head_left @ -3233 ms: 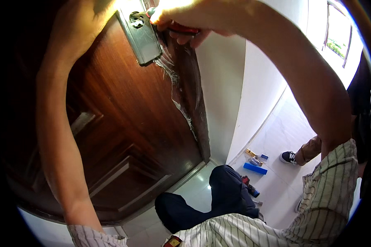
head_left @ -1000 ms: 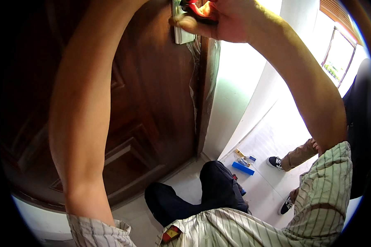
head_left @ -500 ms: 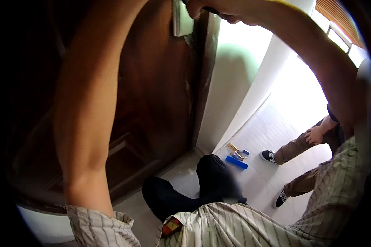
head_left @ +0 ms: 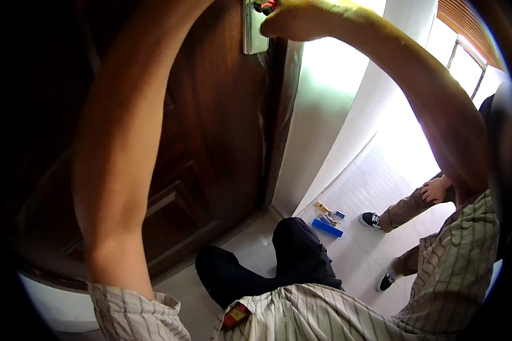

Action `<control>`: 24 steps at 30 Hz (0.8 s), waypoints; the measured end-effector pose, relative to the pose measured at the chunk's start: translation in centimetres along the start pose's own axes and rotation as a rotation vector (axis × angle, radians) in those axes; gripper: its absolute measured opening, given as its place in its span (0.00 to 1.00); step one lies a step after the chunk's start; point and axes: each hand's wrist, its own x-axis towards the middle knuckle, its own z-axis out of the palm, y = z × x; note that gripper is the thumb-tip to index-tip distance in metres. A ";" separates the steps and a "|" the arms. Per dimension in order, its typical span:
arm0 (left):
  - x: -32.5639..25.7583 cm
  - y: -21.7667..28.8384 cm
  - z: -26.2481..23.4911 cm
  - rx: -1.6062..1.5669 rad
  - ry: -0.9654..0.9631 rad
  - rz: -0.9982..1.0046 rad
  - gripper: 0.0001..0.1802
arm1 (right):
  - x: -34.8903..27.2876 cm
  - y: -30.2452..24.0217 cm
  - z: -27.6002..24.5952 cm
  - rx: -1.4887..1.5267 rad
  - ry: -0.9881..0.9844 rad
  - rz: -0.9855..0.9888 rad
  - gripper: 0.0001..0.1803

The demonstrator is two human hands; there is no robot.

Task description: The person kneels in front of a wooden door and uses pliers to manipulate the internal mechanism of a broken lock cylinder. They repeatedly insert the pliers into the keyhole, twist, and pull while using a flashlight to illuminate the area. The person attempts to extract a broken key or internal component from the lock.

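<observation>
A dark brown wooden door (head_left: 210, 119) fills the left, with a pale metal lock plate (head_left: 255, 37) on it at the top edge of the picture. My right hand (head_left: 301, 21) is closed beside this plate. Between its fingers shows a small red-and-black tool (head_left: 266, 7), perhaps a screwdriver; the hand hides most of it. My left forearm (head_left: 125, 136) reaches up across the door. The left hand lies beyond the top edge, so its fingers are hidden.
On the tiled floor by the white wall (head_left: 318, 113) lie a blue box (head_left: 327, 228) and several small metal parts (head_left: 326, 216). Another person's legs (head_left: 404, 213) are at the right, a hand (head_left: 435, 190) resting on one knee. My dark-trousered knees (head_left: 294, 241) are bent near the door.
My right hand has come a little lower in view, and the red-and-black tool now shows in it. More of the lock plate is visible. The left forearm has barely shifted.
</observation>
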 end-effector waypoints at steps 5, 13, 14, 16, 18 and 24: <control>1.4 0.9 -0.9 0.038 -0.145 -0.052 0.20 | -3.2 -4.6 -9.5 1.142 -0.159 0.840 0.18; 2.9 0.7 1.6 -0.040 -0.195 0.102 0.22 | -7.4 -3.3 -10.6 1.193 -0.201 0.889 0.22; 2.9 0.8 1.4 -0.069 -0.246 0.078 0.21 | -8.9 -3.7 -8.7 1.351 -0.016 0.833 0.23; 2.5 0.5 2.1 -0.036 -0.204 0.153 0.18 | -11.5 -5.1 -4.0 1.728 0.213 0.744 0.26; 2.2 0.8 2.2 -0.069 -0.225 0.122 0.17 | -11.9 -7.5 0.1 2.166 0.342 0.561 0.30; 0.5 0.0 2.1 0.016 -0.040 0.266 0.13 | -11.0 -17.7 6.5 2.420 0.630 0.666 0.20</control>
